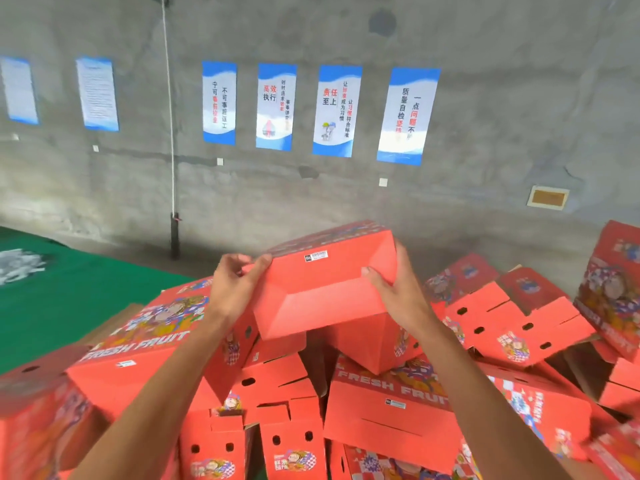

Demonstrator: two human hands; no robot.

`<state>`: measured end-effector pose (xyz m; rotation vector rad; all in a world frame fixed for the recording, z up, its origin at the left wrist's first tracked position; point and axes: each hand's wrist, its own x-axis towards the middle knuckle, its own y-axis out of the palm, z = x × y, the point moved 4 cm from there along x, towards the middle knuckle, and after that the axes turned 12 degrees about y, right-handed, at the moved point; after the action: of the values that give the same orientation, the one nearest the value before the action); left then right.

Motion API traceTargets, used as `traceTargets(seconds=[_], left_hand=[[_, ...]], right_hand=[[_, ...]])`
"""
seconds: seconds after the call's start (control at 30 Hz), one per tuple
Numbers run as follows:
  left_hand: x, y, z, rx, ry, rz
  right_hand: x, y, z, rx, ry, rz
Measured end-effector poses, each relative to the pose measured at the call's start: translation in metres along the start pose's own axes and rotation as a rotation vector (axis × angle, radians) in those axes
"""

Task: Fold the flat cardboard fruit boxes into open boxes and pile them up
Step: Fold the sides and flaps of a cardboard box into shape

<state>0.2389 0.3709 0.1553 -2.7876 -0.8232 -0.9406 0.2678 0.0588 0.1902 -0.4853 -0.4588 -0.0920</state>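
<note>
A red cardboard fruit box (pixel 322 285), folded into shape, is held up over a heap of other red boxes, its plain red panels and a small white label turned toward me. My left hand (pixel 235 282) grips its left edge, fingers curled over the flap. My right hand (pixel 394 289) holds its right side, thumb on the near face and fingers behind the wall. The heap of folded boxes (pixel 388 407), printed "FRESH FRUIT", lies below and around my arms.
More red boxes are stacked at the right (pixel 616 289) and at the lower left (pixel 131 344). A green floor mat (pixel 59 299) lies to the left. A grey concrete wall with blue posters (pixel 277 105) stands ahead, and a rope (pixel 169 133) runs down to a dark post.
</note>
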Motion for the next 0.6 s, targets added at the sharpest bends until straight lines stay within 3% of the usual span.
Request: traceTargets(seconds=[0.13, 0.33, 0.47, 0.6], left_hand=[[-0.004, 0.001, 0.047, 0.119, -0.027, 0.127], [-0.005, 0.009, 0.050, 0.600, 0.159, 0.259], [-0.019, 0.036, 0.022, 0.550, 0.290, 0.328], [-0.053, 0.070, -0.019, 0.458, 0.532, 0.339]], right_hand=[[-0.002, 0.026, -0.021, -0.102, 0.026, 0.097], [-0.006, 0.052, -0.027, -0.166, 0.060, 0.164], [-0.016, 0.045, -0.030, -0.129, 0.038, 0.108], [-0.037, 0.018, -0.032, -0.148, 0.006, 0.054]])
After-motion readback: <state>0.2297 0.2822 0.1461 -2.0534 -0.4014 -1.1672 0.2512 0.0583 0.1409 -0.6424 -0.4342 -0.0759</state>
